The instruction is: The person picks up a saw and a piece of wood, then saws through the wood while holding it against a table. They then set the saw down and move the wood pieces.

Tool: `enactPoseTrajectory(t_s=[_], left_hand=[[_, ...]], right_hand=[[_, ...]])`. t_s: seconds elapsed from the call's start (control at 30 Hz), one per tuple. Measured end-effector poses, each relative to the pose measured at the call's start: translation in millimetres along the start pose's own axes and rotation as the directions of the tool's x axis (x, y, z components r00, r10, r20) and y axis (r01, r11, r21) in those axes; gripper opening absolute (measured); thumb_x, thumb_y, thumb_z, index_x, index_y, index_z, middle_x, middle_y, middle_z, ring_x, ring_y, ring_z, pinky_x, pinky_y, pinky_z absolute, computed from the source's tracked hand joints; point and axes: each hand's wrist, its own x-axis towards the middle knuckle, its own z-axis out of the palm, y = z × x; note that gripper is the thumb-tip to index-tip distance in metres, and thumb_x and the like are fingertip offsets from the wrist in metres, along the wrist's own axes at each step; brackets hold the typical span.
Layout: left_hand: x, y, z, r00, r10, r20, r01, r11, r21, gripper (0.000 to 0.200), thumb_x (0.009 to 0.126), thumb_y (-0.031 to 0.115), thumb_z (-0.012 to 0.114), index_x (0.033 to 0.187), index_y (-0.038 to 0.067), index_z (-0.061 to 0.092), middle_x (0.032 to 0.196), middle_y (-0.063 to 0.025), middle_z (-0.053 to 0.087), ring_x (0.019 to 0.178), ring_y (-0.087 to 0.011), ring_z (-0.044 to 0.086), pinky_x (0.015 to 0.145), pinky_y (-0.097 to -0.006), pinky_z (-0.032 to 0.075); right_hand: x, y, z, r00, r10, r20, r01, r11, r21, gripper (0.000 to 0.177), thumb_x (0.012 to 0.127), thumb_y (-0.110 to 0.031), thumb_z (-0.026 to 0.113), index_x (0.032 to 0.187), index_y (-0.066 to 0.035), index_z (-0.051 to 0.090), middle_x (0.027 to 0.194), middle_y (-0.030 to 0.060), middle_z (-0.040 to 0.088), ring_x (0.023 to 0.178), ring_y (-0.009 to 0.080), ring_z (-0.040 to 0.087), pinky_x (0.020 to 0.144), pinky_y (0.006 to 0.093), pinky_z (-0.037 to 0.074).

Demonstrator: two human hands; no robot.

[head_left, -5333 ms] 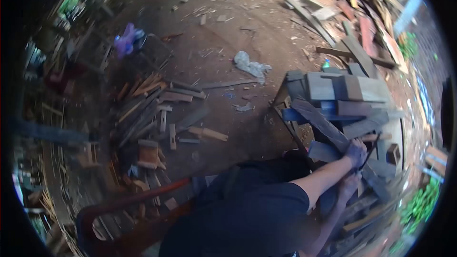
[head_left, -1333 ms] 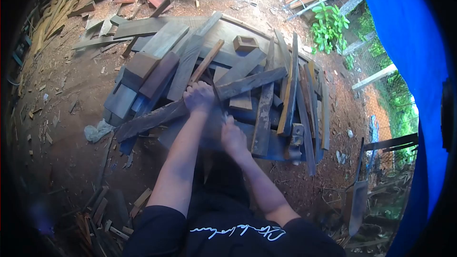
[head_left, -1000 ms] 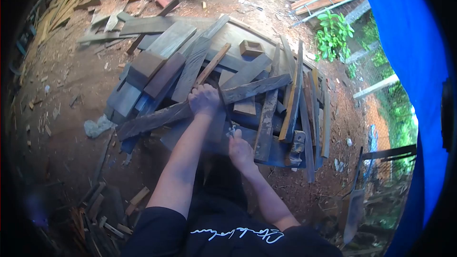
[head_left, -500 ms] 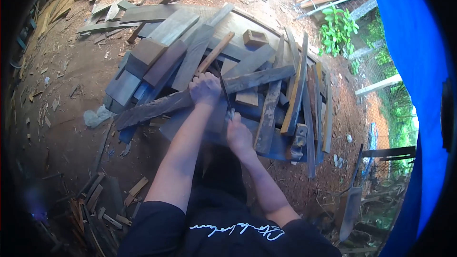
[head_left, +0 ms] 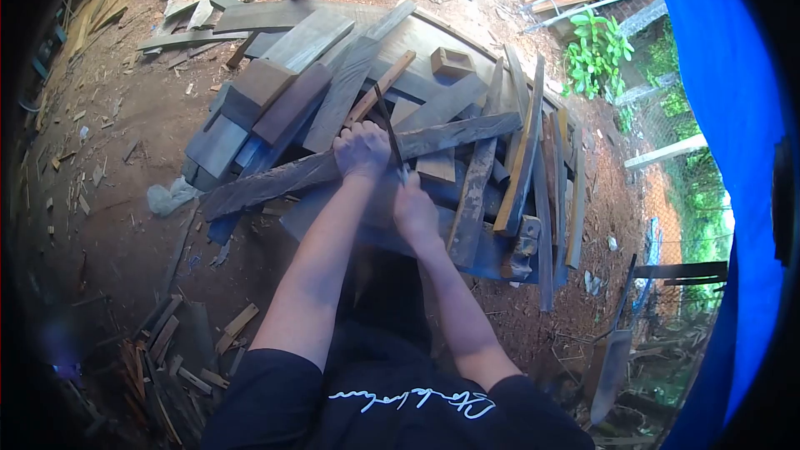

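Holding a thin dark blade (head_left: 389,126) by its lower end, the right hand (head_left: 415,208) makes a snug fist at mid-frame. Just left, the left hand (head_left: 362,150) sits knuckles-up on a long dark plank (head_left: 287,179) slanting through the centre — fingers curled under, so how tightly I can't tell. Both forearms (head_left: 321,267) reach up from the bottom edge; boards (head_left: 342,87) crowd above — littered ground (head_left: 117,225) spreads at left.

Past the long dark plank (head_left: 467,134), a bare strip of table (head_left: 427,36) leaves reaching room. The left hand (head_left: 362,152) and dark blade (head_left: 389,125) obstruct the plank's middle; stacked blocks (head_left: 271,92) rise beyond its left half; angled boards (head_left: 523,150) crowd its right end.
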Motion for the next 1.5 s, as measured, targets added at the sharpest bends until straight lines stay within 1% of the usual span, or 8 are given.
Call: enactPoseTrajectory(t_s=[0.13,0.33,0.53,0.8,0.93,1.17,1.33,1.5], left_hand=[[0.0,-1.5,-2.5,1.000,0.009,-0.025,-0.009,1.000,0.007,0.024,0.085,0.025,0.050,0.069,0.009,0.059,0.071,-0.0111,0.064,0.066,-0.0291,0.064,0.062,-0.0427,0.051],[-2.6,-2.3,1.9,1.000,0.002,0.003,-0.002,0.999,0.037,0.024,0.085,0.025,0.050,0.069,0.010,0.060,0.071,-0.0109,0.065,0.067,-0.0287,0.065,0.061,-0.0423,0.050],[0.8,-0.5,-1.3,1.000,-0.004,0.008,0.004,1.000,0.017,0.024,0.085,0.026,0.050,0.070,0.010,0.060,0.071,-0.0107,0.064,0.069,-0.0280,0.065,0.062,-0.0428,0.050],[-1.3,-1.7,4.1,0.998,0.004,-0.057,-0.003,1.000,0.023,0.023,0.084,0.025,0.051,0.070,0.010,0.060,0.072,-0.0108,0.064,0.068,-0.0275,0.065,0.061,-0.0420,0.050],[0.2,-0.6,-0.4,1.000,-0.004,-0.022,0.004,1.000,0.006,0.023,0.085,0.025,0.051,0.070,0.010,0.060,0.071,-0.0109,0.064,0.067,-0.0277,0.065,0.061,-0.0420,0.050],[0.0,-1.0,2.0,0.999,-0.030,0.043,0.030,1.000,-0.007,0.023,0.084,0.026,0.049,0.075,0.009,0.061,0.077,-0.0106,0.064,0.074,-0.0277,0.064,0.066,-0.0415,0.048],[1.0,-0.7,0.8,0.997,-0.033,0.069,0.035,0.999,-0.025,0.023,0.084,0.027,0.050,0.075,0.009,0.061,0.077,-0.0104,0.064,0.074,-0.0268,0.063,0.066,-0.0421,0.047],[-0.1,-1.5,0.5,0.996,-0.020,0.081,0.022,0.999,-0.025,0.022,0.084,0.027,0.051,0.076,0.009,0.061,0.077,-0.0101,0.063,0.072,-0.0270,0.063,0.065,-0.0427,0.047]], right_hand=[[20.5,-14.3,-5.0,0.999,-0.049,-0.008,0.049,0.998,-0.034,0.024,0.095,-0.024,0.041,0.106,-0.002,0.040,0.077,0.0284,0.063,0.079,0.0462,0.062,0.069,0.0570,0.049],[-46.0,15.5,-1.3,1.000,-0.008,-0.004,0.008,1.000,-0.001,0.024,0.095,-0.024,0.042,0.107,-0.004,0.041,0.077,0.0281,0.063,0.079,0.0460,0.063,0.072,0.0569,0.048],[25.9,-10.6,-2.2,0.998,-0.056,-0.011,0.056,0.998,-0.042,0.027,0.095,-0.025,0.040,0.110,-0.002,0.041,0.079,0.0297,0.063,0.076,0.0490,0.060,0.069,0.0574,0.048],[-30.6,1.3,-13.5,0.997,-0.011,0.071,0.012,1.000,-0.017,0.027,0.095,-0.024,0.040,0.110,-0.001,0.040,0.084,0.0314,0.062,0.082,0.0493,0.060,0.073,0.0574,0.047],[23.7,-13.7,-13.7,0.996,-0.066,0.054,0.067,0.998,-0.018,0.028,0.095,-0.025,0.040,0.111,-0.001,0.039,0.084,0.0325,0.061,0.082,0.0503,0.059,0.073,0.0575,0.047],[-34.6,-2.1,-16.4,0.997,0.010,0.071,-0.007,0.999,-0.043,0.028,0.095,-0.026,0.040,0.109,-0.002,0.039,0.083,0.0323,0.061,0.081,0.0502,0.060,0.073,0.0580,0.046],[18.4,-23.0,-13.8,0.999,-0.045,0.018,0.045,0.998,-0.039,0.026,0.096,-0.025,0.039,0.104,-0.001,0.040,0.081,0.0311,0.062,0.082,0.0495,0.060,0.073,0.0570,0.047],[-22.1,-6.6,-13.3,0.998,-0.031,0.053,0.033,0.999,-0.037,0.025,0.096,-0.025,0.039,0.103,-0.001,0.039,0.082,0.0315,0.062,0.082,0.0500,0.059,0.073,0.0574,0.047]])
